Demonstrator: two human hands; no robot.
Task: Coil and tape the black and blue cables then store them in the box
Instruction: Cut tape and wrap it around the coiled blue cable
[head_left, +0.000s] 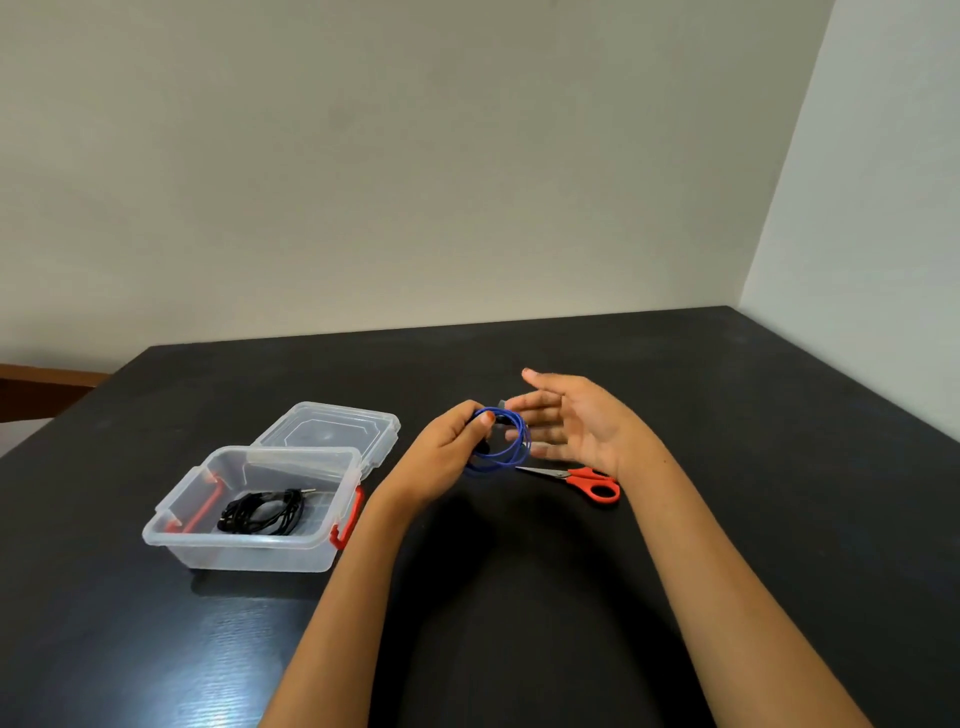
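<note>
My left hand (451, 442) pinches the coiled blue cable (521, 439). My right hand (576, 423) is open just right of it, fingers straight. Left of my grip, the black cable (262, 512) lies inside the clear box (244, 543).

Left hand (453, 445) curled, gripping; right hand (574, 422) spread.

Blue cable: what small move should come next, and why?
Probably the left hand carries the blue cable left to the open box: it is coiled, the black cable already lies inside, and the right hand is open.
</note>
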